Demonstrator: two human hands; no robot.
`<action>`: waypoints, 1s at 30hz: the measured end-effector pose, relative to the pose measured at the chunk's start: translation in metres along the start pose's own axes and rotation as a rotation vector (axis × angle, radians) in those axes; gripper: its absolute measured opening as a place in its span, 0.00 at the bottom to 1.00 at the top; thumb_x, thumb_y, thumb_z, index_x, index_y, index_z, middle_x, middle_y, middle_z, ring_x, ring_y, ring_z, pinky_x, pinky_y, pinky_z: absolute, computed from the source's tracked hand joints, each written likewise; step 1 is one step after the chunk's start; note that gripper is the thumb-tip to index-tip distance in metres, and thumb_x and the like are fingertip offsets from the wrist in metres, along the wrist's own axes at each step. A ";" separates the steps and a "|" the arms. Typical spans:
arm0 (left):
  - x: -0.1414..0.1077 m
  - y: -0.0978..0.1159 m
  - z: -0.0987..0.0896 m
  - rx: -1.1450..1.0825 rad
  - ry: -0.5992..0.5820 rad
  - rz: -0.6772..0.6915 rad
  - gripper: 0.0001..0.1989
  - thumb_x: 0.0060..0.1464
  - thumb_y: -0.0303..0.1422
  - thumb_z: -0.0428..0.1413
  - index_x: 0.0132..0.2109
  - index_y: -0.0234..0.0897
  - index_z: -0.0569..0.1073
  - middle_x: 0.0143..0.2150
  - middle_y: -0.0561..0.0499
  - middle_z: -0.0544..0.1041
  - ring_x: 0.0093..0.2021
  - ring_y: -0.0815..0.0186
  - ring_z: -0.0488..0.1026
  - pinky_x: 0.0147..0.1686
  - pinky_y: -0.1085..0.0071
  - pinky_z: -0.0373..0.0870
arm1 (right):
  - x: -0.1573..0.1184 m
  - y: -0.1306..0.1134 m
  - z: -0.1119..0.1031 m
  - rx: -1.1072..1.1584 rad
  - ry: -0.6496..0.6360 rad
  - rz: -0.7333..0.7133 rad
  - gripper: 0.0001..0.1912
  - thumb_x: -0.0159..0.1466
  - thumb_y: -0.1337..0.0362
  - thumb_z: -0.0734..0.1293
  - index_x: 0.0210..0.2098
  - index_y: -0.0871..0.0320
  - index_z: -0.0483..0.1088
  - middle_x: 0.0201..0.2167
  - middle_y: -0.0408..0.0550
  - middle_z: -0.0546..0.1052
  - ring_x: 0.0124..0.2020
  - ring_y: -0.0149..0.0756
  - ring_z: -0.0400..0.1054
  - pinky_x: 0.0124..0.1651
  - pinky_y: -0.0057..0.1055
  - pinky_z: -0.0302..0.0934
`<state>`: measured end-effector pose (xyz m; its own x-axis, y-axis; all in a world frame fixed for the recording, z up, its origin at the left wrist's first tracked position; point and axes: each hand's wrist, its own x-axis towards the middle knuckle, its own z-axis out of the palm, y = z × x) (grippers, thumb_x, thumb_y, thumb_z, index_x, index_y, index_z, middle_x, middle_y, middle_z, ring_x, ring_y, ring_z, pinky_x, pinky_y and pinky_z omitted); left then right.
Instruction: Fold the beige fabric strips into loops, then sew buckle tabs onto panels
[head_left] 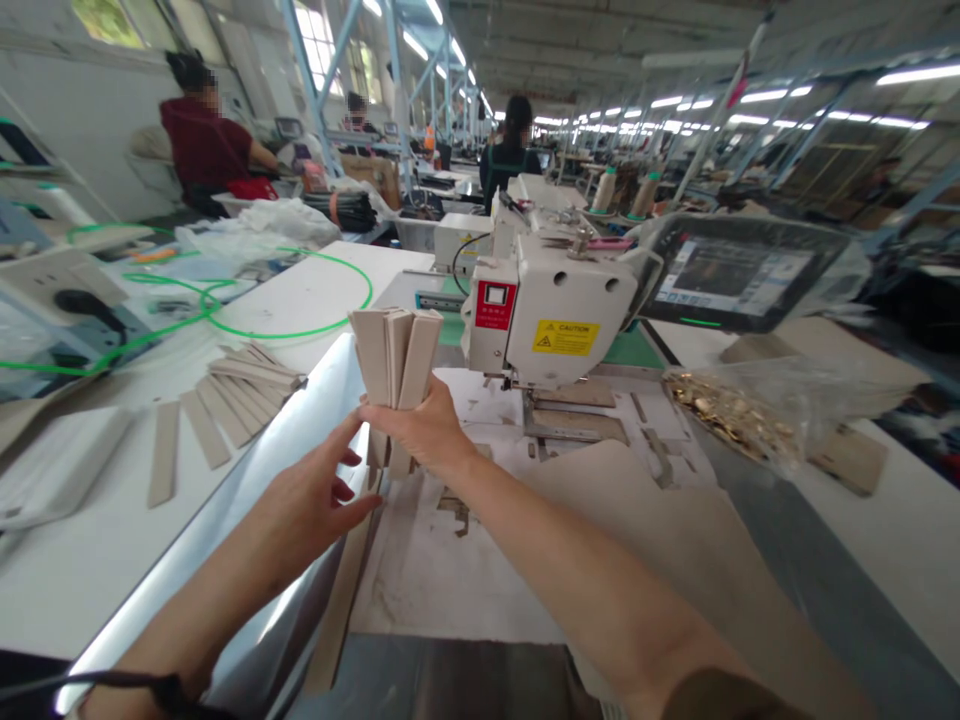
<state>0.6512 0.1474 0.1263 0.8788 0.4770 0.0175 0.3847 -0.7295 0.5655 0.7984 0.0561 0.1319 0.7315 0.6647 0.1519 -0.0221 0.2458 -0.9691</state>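
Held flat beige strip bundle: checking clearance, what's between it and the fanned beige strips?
Head view: mainly a shiny silvery surface lies between bundle and fanned strips.

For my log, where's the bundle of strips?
Head view, left of centre: the bundle is held in the right hand, left of the sewing machine.

Left grip (311,490) has room leftward; sewing head (570,295) blocks ahead-right.

We're getting decent light on the desk (67,590), with rows of ceiling tubes (919,74) burning out white and the windows (315,42) blown too. Glare streaks down the metal edge (300,430); shadows look soft. Left hand (309,495) and right hand (427,427) are fairly crisp, but wide-angle stretch pulls the arms (577,570) long, and we can't read the hazy screen (731,275).
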 end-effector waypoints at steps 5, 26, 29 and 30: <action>-0.005 -0.010 0.003 0.120 -0.040 -0.083 0.41 0.44 0.53 0.55 0.61 0.31 0.66 0.44 0.41 0.79 0.30 0.56 0.78 0.35 0.59 0.72 | 0.016 -0.004 -0.008 -0.062 0.032 -0.003 0.20 0.47 0.57 0.78 0.37 0.57 0.74 0.34 0.45 0.81 0.37 0.41 0.76 0.43 0.38 0.73; 0.030 0.005 -0.019 -0.689 0.069 0.058 0.21 0.53 0.51 0.60 0.44 0.41 0.67 0.43 0.43 0.84 0.43 0.51 0.82 0.41 0.57 0.77 | -0.037 -0.028 -0.073 -0.232 -0.085 -0.060 0.19 0.46 0.60 0.77 0.37 0.55 0.74 0.32 0.43 0.78 0.32 0.38 0.72 0.37 0.35 0.69; 0.037 0.021 -0.016 -0.803 0.080 0.163 0.22 0.55 0.51 0.61 0.47 0.40 0.72 0.48 0.41 0.83 0.49 0.51 0.80 0.50 0.53 0.76 | -0.050 -0.043 -0.085 -0.168 -0.039 -0.002 0.18 0.46 0.60 0.78 0.36 0.55 0.76 0.32 0.45 0.80 0.32 0.40 0.73 0.38 0.38 0.71; 0.039 0.026 -0.013 -0.823 0.069 0.187 0.21 0.55 0.51 0.61 0.45 0.40 0.73 0.48 0.42 0.83 0.50 0.52 0.80 0.52 0.53 0.76 | -0.054 -0.046 -0.089 -0.154 -0.032 0.002 0.17 0.47 0.61 0.78 0.35 0.55 0.76 0.32 0.46 0.80 0.33 0.40 0.74 0.39 0.38 0.72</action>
<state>0.6920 0.1532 0.1520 0.8778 0.4327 0.2054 -0.1169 -0.2223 0.9679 0.8207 -0.0545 0.1507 0.7095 0.6878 0.1532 0.0825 0.1348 -0.9874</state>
